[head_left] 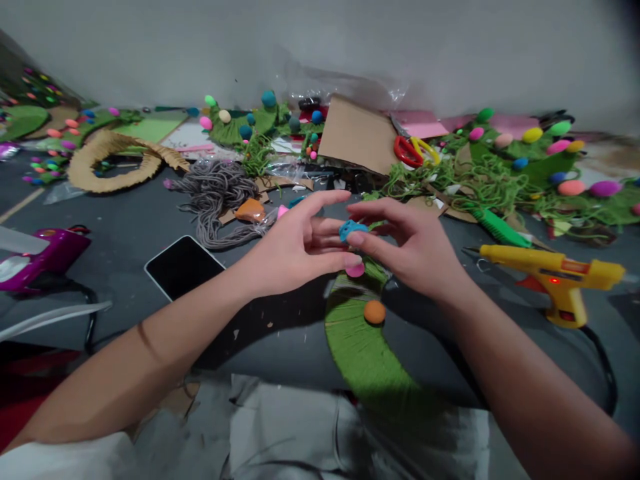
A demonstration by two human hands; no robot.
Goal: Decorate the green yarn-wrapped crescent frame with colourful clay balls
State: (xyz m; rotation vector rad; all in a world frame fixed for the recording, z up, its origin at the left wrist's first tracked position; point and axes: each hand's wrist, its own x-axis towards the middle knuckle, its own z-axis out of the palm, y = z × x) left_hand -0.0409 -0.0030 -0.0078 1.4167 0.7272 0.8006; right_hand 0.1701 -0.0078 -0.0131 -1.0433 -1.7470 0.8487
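A small blue piece [352, 231] with an uneven surface sits between the thumb and fingers of my right hand [417, 243]. My left hand [300, 243] faces it from the other side, index finger stretched out and fingers apart. Its thumb tip touches or lies just above a pink ball [355, 269]; which one, I cannot tell. Below both hands, a curved green yarn-wrapped form [353, 340] reaches toward the table's front edge, with an orange ball [375, 312] on it. Its far end is hidden under my hands.
A yellow glue gun [565, 267] with a lit red light lies right; a purple tool [47, 260] lies left. A phone [183, 265], grey yarn [220, 197], a straw-coloured ring [83, 163], cardboard [355, 137], red-handled scissors [407, 152] and green yarn scraps [480, 183] surround my hands.
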